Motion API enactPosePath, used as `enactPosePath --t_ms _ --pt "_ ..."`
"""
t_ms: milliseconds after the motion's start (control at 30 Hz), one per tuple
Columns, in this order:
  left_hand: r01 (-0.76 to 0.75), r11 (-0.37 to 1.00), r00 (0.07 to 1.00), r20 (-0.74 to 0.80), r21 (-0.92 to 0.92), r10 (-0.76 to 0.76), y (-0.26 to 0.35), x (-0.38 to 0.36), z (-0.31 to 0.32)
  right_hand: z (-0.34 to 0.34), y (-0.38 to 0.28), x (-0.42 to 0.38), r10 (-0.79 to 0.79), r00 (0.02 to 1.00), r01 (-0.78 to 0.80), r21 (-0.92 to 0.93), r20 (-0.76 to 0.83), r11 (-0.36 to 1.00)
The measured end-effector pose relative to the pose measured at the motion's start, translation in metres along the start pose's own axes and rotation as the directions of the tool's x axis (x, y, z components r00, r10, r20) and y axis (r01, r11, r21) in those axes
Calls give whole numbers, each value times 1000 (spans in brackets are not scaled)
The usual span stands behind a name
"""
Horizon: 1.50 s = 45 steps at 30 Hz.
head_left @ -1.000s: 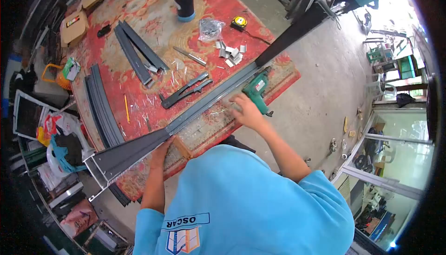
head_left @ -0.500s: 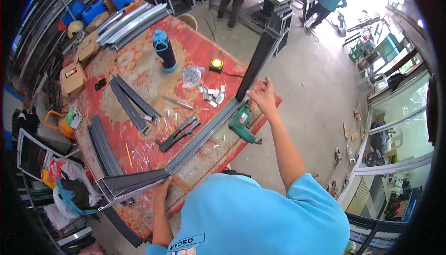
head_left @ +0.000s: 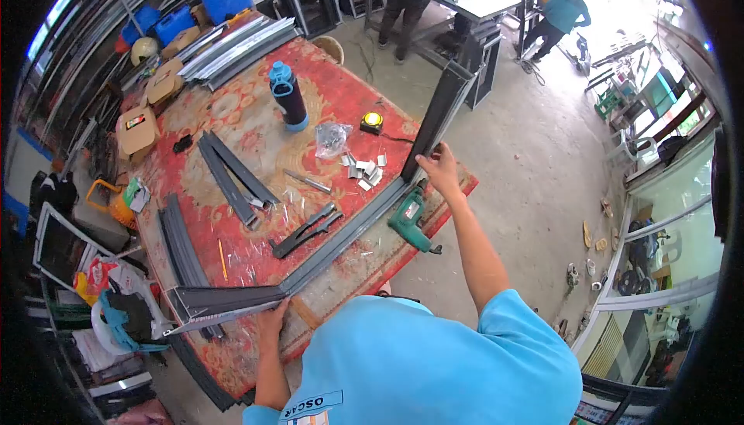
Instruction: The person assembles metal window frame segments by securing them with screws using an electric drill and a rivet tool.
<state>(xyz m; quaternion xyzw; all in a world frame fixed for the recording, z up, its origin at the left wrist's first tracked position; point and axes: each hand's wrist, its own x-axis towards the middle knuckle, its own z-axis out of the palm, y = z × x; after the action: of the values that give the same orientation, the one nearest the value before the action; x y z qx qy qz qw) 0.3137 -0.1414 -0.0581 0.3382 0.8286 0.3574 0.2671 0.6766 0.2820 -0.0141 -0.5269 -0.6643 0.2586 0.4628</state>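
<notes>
A dark grey metal frame point(head_left: 345, 237) lies along the table's near edge, its long bar flat and one side piece rising at each end. My left hand point(head_left: 271, 318) grips the frame's left corner from below, fingers partly hidden. At the other end, my right hand point(head_left: 440, 171) closes its fingers on the upright side piece point(head_left: 438, 119). Just below that hand a green power drill point(head_left: 411, 220) rests on the table edge. Behind the long bar lies a black hand tool with two long handles point(head_left: 307, 231), near a thin metal rod point(head_left: 307, 181).
On the red table point(head_left: 232, 258) are a dark bottle point(head_left: 288, 99), a yellow tape measure point(head_left: 372, 121), small metal brackets point(head_left: 364, 169), a plastic bag point(head_left: 332, 140), a pencil point(head_left: 223, 259) and dark metal strips point(head_left: 225, 177). Other people point(head_left: 564, 14) stand farther back.
My right hand has gone from raised, loosely spread fingers beside the upright to gripping it. My left hand stays at the left corner. The view has shifted slightly.
</notes>
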Motion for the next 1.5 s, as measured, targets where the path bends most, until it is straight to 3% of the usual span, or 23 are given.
enactPosePath --t_ms 133,233,333,367,433,533,700,767,833,867,967,1033,1100,1167,1267,1433,1500 --pt "-102 975 993 -37 197 111 -3 -1 -1 -3 -3 0 88 989 -93 42 117 995" --pt "-93 983 994 -34 158 100 -1 -2 -1 -4 0 0 91 985 -91 -10 146 996" --pt "-37 995 999 -33 -88 34 -16 2 10 0 14 -6 133 972 -112 -115 193 987" --pt "-30 996 999 -40 -86 26 -22 4 12 4 22 -6 175 961 -139 -173 216 975" --pt "-24 991 1000 1 131 24 -35 6 13 15 40 -13 161 964 -134 -136 213 982" --pt "-22 1000 998 -56 -3 22 -30 6 13 26 72 -4 118 967 -88 -139 227 986" --pt "31 999 997 -73 -17 -32 -7 3 -11 11 17 15 22 951 35 -178 310 983" --pt "3 1000 985 -174 31 2 21 -4 -28 1 -17 24 52 942 7 -174 331 985" --pt "-29 995 983 -181 -96 11 33 -6 -43 -12 -50 37 161 920 -39 -323 358 946" --pt "-44 969 983 -184 -242 -1 39 -7 -51 -20 -59 44 109 921 3 -287 374 958" --pt "-62 945 984 -177 -322 4 49 -18 -86 -41 -95 58 -39 928 113 -182 370 977" --pt "19 931 991 -117 -365 -66 90 -36 -118 -53 -106 71 -116 923 158 -86 366 984" --pt "77 859 994 -29 -506 -106 106 -49 -138 -70 -133 80 -107 900 136 -39 423 990" --pt "42 841 997 -37 -540 -74 120 -58 -148 -82 -155 88 -96 869 107 6 485 994" --pt "155 730 988 88 -666 -129 134 -69 -155 -88 -187 87 -55 812 39 41 582 998" --pt "286 630 958 199 -722 -207 127 -99 -143 -101 -172 96 76 617 0 -96 783 995" --pt "337 636 939 193 -694 -286 124 -115 -141 -104 -167 82 44 590 -143 50 806 988"
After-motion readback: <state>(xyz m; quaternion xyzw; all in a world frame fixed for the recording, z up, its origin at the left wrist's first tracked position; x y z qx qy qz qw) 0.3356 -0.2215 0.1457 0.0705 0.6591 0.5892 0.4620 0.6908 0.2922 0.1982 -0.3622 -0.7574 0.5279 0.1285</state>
